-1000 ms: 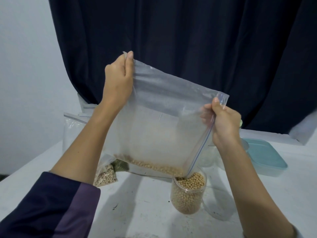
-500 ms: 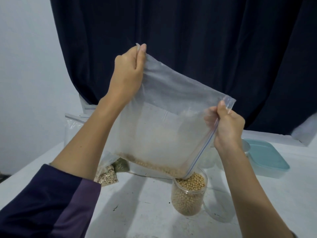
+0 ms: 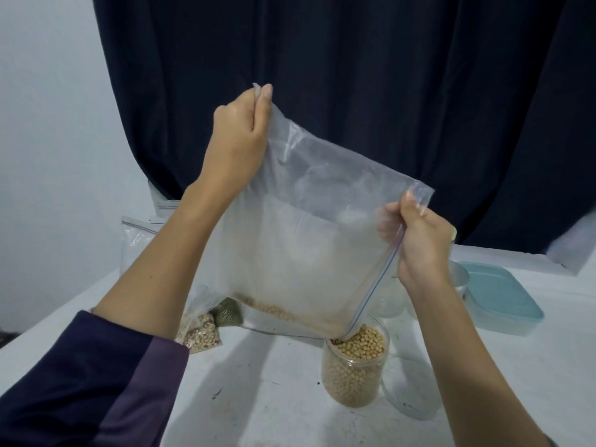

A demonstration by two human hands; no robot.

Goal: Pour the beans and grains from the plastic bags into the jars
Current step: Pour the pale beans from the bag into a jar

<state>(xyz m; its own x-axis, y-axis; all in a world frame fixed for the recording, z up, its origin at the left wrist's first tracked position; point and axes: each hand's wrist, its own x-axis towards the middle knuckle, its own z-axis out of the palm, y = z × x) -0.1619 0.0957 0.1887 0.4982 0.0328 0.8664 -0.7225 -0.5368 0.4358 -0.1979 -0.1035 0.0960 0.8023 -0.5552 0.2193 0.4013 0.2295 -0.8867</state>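
A large clear zip bag (image 3: 309, 240) hangs tilted over the table, its lowest corner at the mouth of a clear jar (image 3: 353, 379) nearly full of pale beans. A thin line of beans lies along the bag's bottom edge. My left hand (image 3: 240, 140) pinches the bag's upper corner, raised high. My right hand (image 3: 422, 240) grips the zip edge at the right, above the jar.
Small bags of beans (image 3: 198, 333) and green grains (image 3: 229, 314) lie on the white table behind my left arm, with more zip bags (image 3: 138, 240) further back. A teal-lidded box (image 3: 503, 298) and a clear container (image 3: 392, 301) sit at the right. A dark curtain hangs behind.
My left hand has lifted the bag's corner higher, tilting the bag more steeply. The beans have slid toward the lowest corner, and fewer remain in the bag.
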